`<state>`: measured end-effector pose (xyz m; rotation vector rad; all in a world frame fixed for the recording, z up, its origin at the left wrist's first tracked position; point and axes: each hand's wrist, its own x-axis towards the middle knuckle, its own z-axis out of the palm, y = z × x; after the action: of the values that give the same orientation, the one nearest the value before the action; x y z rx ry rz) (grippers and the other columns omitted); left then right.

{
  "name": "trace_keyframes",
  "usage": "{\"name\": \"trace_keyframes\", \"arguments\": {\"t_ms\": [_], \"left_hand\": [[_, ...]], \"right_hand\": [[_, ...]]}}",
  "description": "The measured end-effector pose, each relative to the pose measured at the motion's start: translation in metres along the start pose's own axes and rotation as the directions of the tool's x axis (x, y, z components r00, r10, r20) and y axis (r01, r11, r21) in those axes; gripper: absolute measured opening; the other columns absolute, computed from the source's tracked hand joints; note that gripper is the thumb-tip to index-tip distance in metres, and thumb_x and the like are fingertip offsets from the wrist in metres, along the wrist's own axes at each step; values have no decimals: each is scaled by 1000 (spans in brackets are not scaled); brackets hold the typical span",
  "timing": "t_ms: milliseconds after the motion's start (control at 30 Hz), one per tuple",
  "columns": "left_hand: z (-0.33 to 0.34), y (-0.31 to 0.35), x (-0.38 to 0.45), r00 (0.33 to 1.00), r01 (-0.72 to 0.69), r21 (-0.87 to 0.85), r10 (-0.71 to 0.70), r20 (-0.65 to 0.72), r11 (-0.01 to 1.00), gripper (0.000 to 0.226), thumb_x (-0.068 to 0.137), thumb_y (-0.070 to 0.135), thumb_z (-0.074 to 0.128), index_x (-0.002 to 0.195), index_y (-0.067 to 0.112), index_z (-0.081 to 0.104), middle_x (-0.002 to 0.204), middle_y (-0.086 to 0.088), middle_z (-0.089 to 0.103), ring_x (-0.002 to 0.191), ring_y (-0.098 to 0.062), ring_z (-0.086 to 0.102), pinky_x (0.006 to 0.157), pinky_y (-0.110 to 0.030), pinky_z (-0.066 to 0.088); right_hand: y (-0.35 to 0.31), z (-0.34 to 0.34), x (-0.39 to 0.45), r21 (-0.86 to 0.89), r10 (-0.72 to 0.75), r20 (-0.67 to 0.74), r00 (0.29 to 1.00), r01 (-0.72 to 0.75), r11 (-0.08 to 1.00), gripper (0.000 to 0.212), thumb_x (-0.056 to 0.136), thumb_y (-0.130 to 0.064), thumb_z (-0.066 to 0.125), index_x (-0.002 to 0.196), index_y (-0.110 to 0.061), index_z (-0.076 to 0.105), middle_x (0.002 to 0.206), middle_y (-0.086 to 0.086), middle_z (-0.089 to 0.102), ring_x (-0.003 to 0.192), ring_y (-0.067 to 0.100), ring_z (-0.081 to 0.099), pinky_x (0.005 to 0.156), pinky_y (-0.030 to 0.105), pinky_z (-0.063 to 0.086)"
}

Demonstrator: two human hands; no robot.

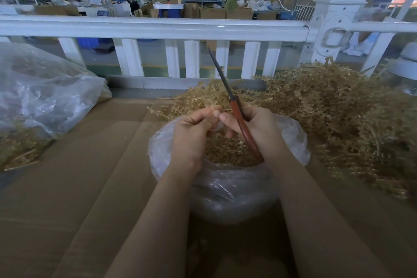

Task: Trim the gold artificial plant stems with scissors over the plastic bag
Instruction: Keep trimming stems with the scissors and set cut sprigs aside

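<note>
clear plastic bag (228, 189) sits open on the cardboard-covered counter (67, 187), holding gold cuttings. no readable writing shows. left hand (191, 135) pinches a thin gold stem (203, 101) with curled fingers just above the bag's mouth. right hand (255, 128) grips closed scissors (237, 110) with reddish-brown handles, dark blades pointing up and away. a big heap of gold stems (338, 115) lies on the right. another clear bag (40, 97) with gold pieces sits at left, near a white railing (158, 27).
</note>
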<state>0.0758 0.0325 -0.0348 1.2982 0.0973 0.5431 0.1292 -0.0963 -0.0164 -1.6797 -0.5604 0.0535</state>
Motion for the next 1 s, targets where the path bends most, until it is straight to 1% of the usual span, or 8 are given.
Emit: {"name": "trace_keyframes", "arguments": {"t_ms": [67,133,300,433,500,600,767,1000], "left_hand": [[-1,0,1,1000,17,19,-17,22,1000,9,90,6,65,91,9,73,64,7,68,61,-3,62,61,-17,49],[-1,1,3,998,55,27,-56,23,998,2,87,9,69,88,8,71,65,3,66,62,-6,60,62,-20,49],[0,4,6,964,210,-111,-225,-140,971,27,89,6,69,101,10,45,81,-8,62,60,-14,63,61,-29,56],[-5,3,4,989,-9,118,27,-146,993,45,83,13,78,121,18,55,101,4,60,84,-1,64,76,-20,55],[-6,4,3,983,-136,205,158,-96,969,41,82,11,79,117,21,62,97,8,62,82,8,61,74,-16,53],[-6,6,3,973,-192,187,212,-93,963,11,86,6,73,91,-2,68,81,8,68,78,1,62,81,-27,53],[-6,7,2,991,-13,-22,10,-133,1000,12,90,11,68,79,11,72,70,2,70,59,-4,58,60,-17,52],[-6,9,4,993,51,-115,-63,-103,992,19,95,13,63,78,14,71,68,4,69,58,-3,55,59,-15,48]], "right_hand": [[4,-1,2,50,21,-29,999,-20,999,17,90,-21,76,77,-11,73,59,5,68,55,14,64,59,26,53],[6,-4,3,83,40,-71,997,-34,996,16,92,-18,74,78,-10,73,58,4,67,48,6,59,51,18,49],[7,-9,4,108,56,-113,992,-44,993,23,91,-20,73,71,-9,70,60,5,68,42,2,53,45,9,39],[5,-9,4,80,56,-109,992,-47,996,23,91,-18,73,70,-11,70,58,4,67,43,2,52,46,9,38],[4,-8,4,68,69,-114,991,-61,996,23,91,-19,73,70,-11,69,56,2,66,42,2,51,45,10,37],[4,-8,3,50,73,-111,991,-68,996,23,91,-20,73,70,-12,69,56,1,65,43,1,51,47,11,37],[6,-7,4,15,42,-85,995,-41,999,24,91,-20,74,70,-10,69,53,-2,63,42,0,50,46,11,38],[9,-8,6,-81,-30,-78,996,23,996,29,90,-19,75,63,-13,66,50,-5,62,43,0,53,48,10,41]]}}
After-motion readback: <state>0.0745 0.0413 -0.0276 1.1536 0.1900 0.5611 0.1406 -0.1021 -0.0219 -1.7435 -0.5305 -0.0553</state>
